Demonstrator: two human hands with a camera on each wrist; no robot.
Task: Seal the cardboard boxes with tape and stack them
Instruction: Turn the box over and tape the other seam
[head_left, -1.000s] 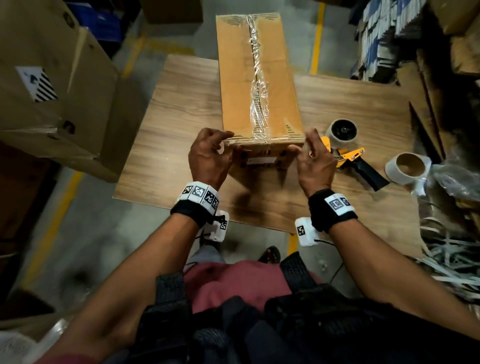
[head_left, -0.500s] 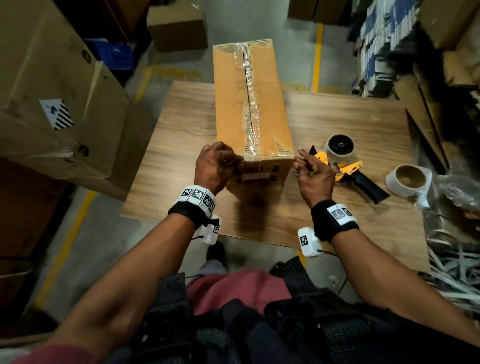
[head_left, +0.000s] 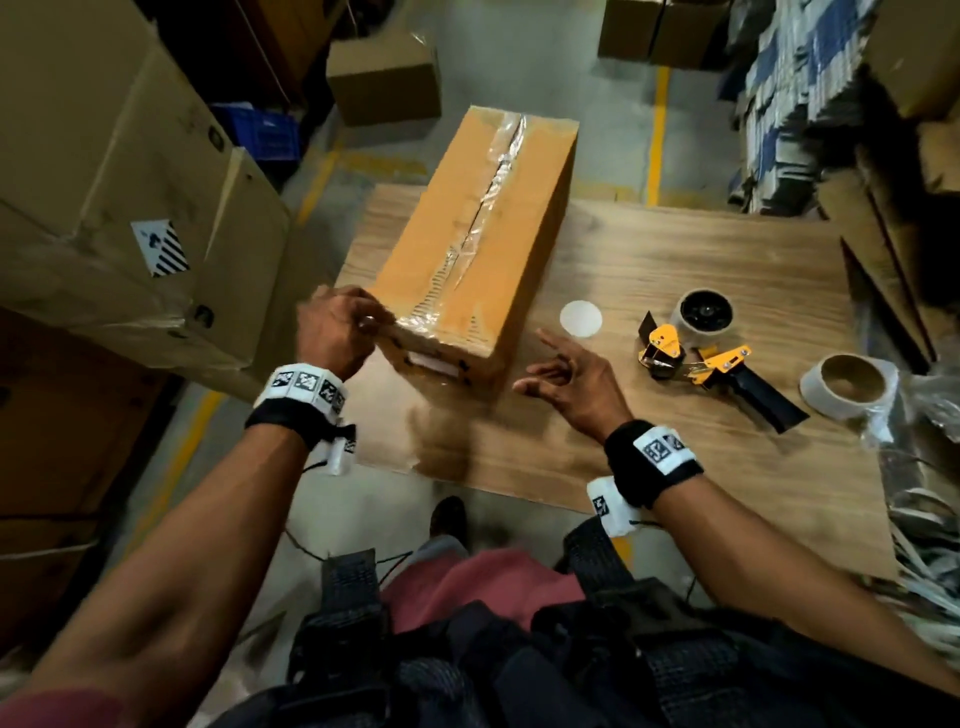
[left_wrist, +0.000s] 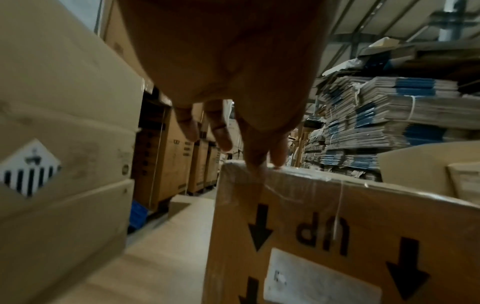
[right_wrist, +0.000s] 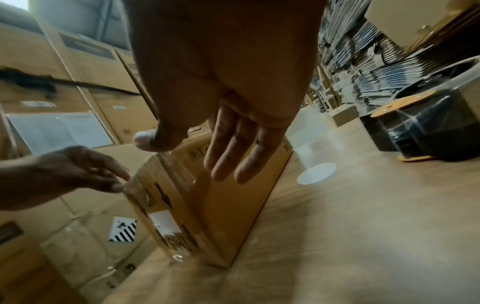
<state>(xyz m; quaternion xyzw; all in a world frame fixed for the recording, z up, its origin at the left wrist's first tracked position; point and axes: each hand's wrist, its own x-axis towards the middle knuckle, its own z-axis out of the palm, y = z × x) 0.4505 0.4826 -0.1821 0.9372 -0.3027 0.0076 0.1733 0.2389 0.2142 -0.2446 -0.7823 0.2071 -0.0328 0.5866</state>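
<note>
A long cardboard box (head_left: 483, 234), its top seam sealed with clear tape, lies slantwise on the wooden table (head_left: 675, 260). Its near end carries "UP" arrows upside down and a white label (left_wrist: 319, 277). My left hand (head_left: 337, 332) rests its fingertips (left_wrist: 259, 162) on the box's near left top corner, fingers fairly straight. My right hand (head_left: 566, 379) hovers open beside the near right end of the box (right_wrist: 228, 216), fingers (right_wrist: 233, 156) spread and touching nothing. A yellow and black tape dispenser (head_left: 696, 348) lies to its right.
A white tape roll (head_left: 847, 384) sits near the table's right edge, and a white disc (head_left: 581, 318) lies beside the box. Large cartons (head_left: 104, 208) stand close on the left. Bundled flat cartons (head_left: 795, 78) pile up at the right, and another box (head_left: 384, 73) sits on the floor beyond.
The box has swung round, its near end towards the left. My right hand has let go and opened beside it. A white disc now shows on the table.
</note>
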